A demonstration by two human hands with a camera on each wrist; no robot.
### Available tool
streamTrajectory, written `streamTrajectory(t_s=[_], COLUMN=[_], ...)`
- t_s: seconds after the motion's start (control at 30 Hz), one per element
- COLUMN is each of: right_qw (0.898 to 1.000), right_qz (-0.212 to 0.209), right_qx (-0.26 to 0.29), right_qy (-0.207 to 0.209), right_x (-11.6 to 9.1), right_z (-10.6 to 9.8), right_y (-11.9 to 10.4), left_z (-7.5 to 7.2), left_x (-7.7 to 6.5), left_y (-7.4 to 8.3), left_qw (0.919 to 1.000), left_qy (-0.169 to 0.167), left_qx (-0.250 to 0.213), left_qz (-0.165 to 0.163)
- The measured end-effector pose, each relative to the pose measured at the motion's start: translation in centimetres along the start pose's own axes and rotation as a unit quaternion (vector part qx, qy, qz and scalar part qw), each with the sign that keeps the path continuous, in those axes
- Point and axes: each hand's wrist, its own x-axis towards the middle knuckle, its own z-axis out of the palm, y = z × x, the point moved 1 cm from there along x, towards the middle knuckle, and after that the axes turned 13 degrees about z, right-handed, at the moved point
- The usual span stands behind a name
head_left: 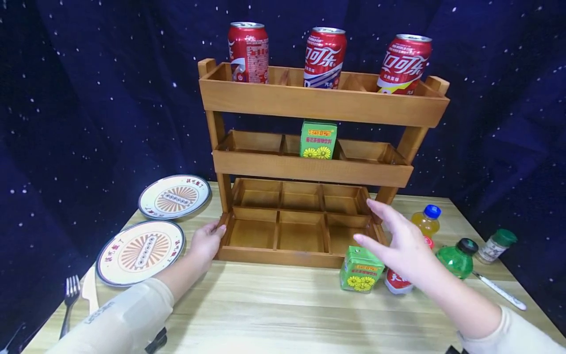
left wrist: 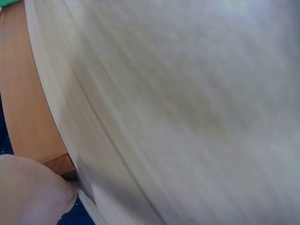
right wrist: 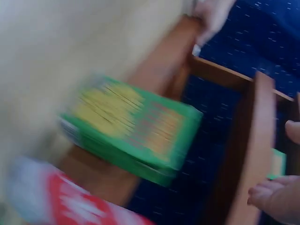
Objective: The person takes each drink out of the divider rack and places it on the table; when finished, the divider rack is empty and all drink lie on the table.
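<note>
A three-tier wooden rack [head_left: 323, 104] stands at the back of the table. My left hand [head_left: 205, 243] grips the left front corner of its lowest tray; in the left wrist view only part of that hand [left wrist: 35, 192] shows against the wood. My right hand [head_left: 404, 241] hovers over the tray's right end, thumb and fingers spread, holding nothing. Just left of it, a green drink carton [head_left: 361, 270] stands on the table before the rack. A red-and-white bottle [head_left: 397, 281] is partly hidden behind my right hand. Another green carton [head_left: 318, 140] sits in the middle tier's centre compartment.
Three red cola cans [head_left: 325, 59] stand along the top tier. Two plates [head_left: 174, 196], a fork [head_left: 70, 300] and a knife [head_left: 90, 291] lie left. On the right are a blue-capped bottle [head_left: 426, 222], a green bottle [head_left: 455, 260], a green-capped shaker [head_left: 495, 247] and a white-handled utensil [head_left: 501, 291].
</note>
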Motion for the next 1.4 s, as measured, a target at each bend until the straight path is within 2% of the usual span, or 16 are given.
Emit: streamTrajectory(t_s=[0.13,0.27,0.37,0.5,0.67,0.87,1.07,1.23,1.33,1.4], right_qw=[0.999,0.998,0.997,0.995,0.987,0.981,0.986,0.988,0.979,0.973], right_qz=[-0.019,-0.011,0.014,0.046,0.026,0.025,0.019,-0.013,-0.043,-0.086], right_qx=[0.035,0.046,0.048,0.076,0.149,0.190,0.167,0.156,0.196,0.213], right_qy=[-0.029,-0.049,-0.056,-0.056,-0.051,-0.038,-0.012,0.011,0.022,0.036], right_x=[3.9,8.3,11.4,14.6,17.2,18.3,17.6,16.5,15.9,15.2], right_z=[-2.4,-3.5,-3.1,-1.2,0.3,0.6,0.5,0.6,0.7,0.8], right_y=[-2.9,-4.7,-5.4,-6.1,-6.7,-6.1,-5.7,-5.4,-5.2,-5.3], left_z=[0.1,0.1,0.0,-0.3,-0.3,-0.2,-0.1,-0.2,-0.2,-0.2], left_x=[-0.1,-0.1,0.1,0.2,0.1,0.2,0.3,0.4,0.5,0.4], left_y=[-0.3,-0.5,-0.5,-0.4,-0.4,-0.5,-0.5,-0.6,-0.6,-0.6], left_qw=[1.0000,0.9999,0.9998,0.9996,0.9993,0.9990,0.9991,0.9991,0.9991,0.9990], left_qy=[-0.006,-0.009,-0.008,-0.014,-0.023,-0.025,-0.024,-0.027,-0.029,-0.032], left_qx=[0.003,0.001,0.008,0.020,0.026,0.030,0.031,0.030,0.025,0.026], left_qz=[0.006,0.013,0.016,0.017,0.012,0.020,0.017,0.014,0.014,0.014])
